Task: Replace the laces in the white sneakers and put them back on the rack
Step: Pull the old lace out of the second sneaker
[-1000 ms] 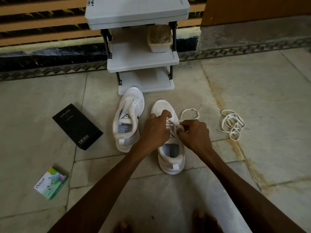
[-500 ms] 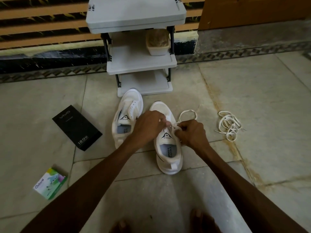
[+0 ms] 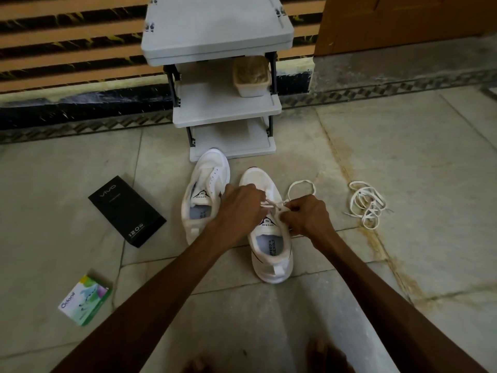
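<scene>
A person sitting on a stone floor (image 3: pixel 403 162) works a lace (image 3: pixel 301 182) into a white sneaker (image 3: pixel 271 254) that stands in front of a grey rack (image 3: pixel 223 109) at the wall edge of the floor. The left hand (image 3: pixel 239 208) is curled over the eyelets, its fingertips hidden, and lace strands run out from under it. The right hand (image 3: pixel 306 215) pinches the same lace just beside the tongue. A slack loop of it lies on the floor past the sneaker's right side.

The other sneaker (image 3: pixel 204 195) stands just left of the first, its toe touching the rack's foot, and appears unlaced. A spare lace (image 3: pixel 365 208) lies in a tangle well to the right. A black box (image 3: pixel 126 211) and a green carton (image 3: pixel 84 300) lie toward the left side of the floor. A tub (image 3: pixel 251 76) occupies the rack's middle shelf.

Neither hand pins the sneaker down, so a hard pull could twist or drag it. The slack loop may kink or knot as it is drawn through. A missed eyelet or uneven ends would force a restart. The tangled spare could tighten into a knot if lifted by one end.
</scene>
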Available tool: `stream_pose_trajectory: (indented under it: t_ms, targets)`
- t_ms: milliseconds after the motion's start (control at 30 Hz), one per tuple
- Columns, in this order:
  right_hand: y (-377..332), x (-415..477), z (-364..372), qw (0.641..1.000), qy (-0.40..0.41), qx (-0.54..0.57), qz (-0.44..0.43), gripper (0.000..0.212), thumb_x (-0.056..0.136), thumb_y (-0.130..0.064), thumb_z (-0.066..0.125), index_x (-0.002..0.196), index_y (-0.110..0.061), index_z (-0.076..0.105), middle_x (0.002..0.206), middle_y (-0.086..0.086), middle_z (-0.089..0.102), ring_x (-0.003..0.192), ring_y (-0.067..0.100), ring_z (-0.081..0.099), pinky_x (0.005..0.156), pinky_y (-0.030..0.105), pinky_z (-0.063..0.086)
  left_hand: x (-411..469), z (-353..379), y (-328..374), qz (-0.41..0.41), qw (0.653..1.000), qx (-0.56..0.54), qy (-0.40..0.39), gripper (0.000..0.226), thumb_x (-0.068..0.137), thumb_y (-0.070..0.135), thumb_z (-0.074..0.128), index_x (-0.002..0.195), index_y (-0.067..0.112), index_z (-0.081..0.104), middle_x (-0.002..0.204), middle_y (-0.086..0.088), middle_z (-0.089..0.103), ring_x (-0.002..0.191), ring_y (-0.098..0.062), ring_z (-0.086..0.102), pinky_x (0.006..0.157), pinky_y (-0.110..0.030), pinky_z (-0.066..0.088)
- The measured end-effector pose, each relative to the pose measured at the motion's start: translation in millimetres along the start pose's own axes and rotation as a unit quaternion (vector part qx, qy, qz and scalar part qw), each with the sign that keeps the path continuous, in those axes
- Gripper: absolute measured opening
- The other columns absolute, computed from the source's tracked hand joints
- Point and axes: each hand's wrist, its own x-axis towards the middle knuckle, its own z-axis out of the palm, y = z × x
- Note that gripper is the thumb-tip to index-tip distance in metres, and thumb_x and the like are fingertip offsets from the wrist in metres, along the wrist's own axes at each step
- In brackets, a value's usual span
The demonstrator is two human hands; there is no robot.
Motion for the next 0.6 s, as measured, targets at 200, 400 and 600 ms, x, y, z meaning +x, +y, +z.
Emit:
stream_pose_trajectory:
  t_ms: [200,400,600]
  targets:
    - [6,2,-1,1.000,0.003,0.014,0.015,0.014,0.069,-0.019,0.069,0.076,-0.010,0.076,0.069,0.016,0.071,0.066,0.030,0.070,0.065,0.049,0.060,2,-28,-1,-0.123,0.767,-0.628,0.032,0.027,0.089,-0.005,0.051,0.073,0.015,0.059,0.076,0.004,0.059,0.072,-0.007,0.054,0.068,-0.020,0.043]
    - [1,1,2,1.000,0.000,0.007,0.011,0.010,0.069,-0.019,0.069,0.074,-0.013,0.076,0.069,0.013,0.071,0.065,0.028,0.070,0.067,0.046,0.060,-4,-44,-13,-0.116,0.569,-0.814,0.035,0.024,0.101,0.005,0.040,0.080,0.011,0.047,0.077,-0.003,0.057,0.072,-0.016,0.059,0.079,-0.031,0.053]
    - [-1,-2,0,1.000,0.006,-0.028,-0.003,0.010,0.074,-0.019,0.068,0.072,-0.012,0.075,0.068,0.013,0.072,0.062,0.026,0.070,0.067,0.043,0.060,-1,-26,-6,-0.044,0.953,-0.293,0.065,0.022,0.097,0.030,0.055,0.107,0.012,0.046,0.093,0.000,0.060,0.080,-0.015,0.058,0.069,-0.031,0.047]
